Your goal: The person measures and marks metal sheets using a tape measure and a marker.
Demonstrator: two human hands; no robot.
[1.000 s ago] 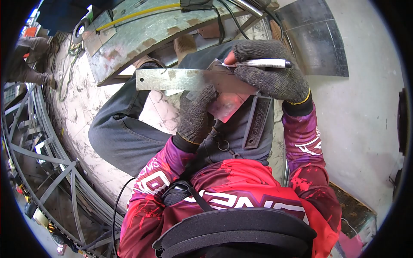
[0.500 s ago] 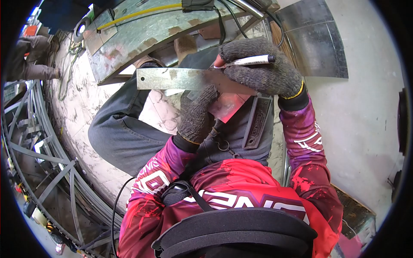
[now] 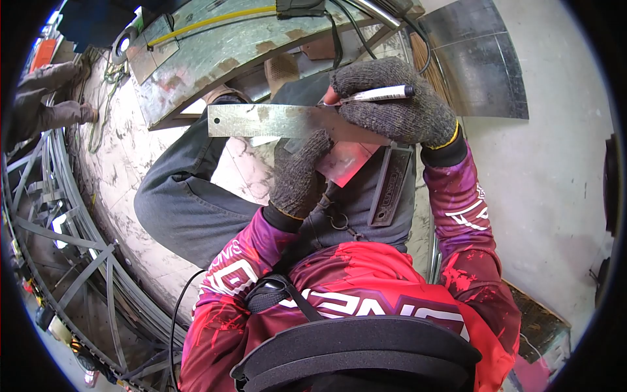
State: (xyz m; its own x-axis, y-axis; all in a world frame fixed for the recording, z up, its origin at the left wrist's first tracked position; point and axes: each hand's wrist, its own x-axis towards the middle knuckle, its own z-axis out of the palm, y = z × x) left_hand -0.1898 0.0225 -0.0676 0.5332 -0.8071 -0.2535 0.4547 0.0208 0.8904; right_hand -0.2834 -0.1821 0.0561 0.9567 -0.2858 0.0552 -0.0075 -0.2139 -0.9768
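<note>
A try square lies across my lap, its steel blade [image 3: 261,120] running left to right and its dark stock [image 3: 390,189] reaching down over my thigh. Under the blade sits a small shiny sheet metal piece [image 3: 347,162] that reflects red. My left hand [image 3: 297,173], in a grey knit glove, grips this piece, with the thumb on top beside the blade. In my gloved right hand [image 3: 401,104] is a white marker [image 3: 382,93] with a dark end. Its tip is near the blade's upper edge, partly hidden by my bare fingertips.
A low metal bench [image 3: 202,62] stands ahead, with a yellow strip [image 3: 215,25] on it. Metal bars [image 3: 98,261] lie in a rack at left. Sheet metal [image 3: 477,59] rests on the floor at right. Another person's legs [image 3: 55,108] show at upper left.
My right hand and the marker have shifted very slightly left. The other person's legs at upper left have moved a little. My left hand stays in place.
</note>
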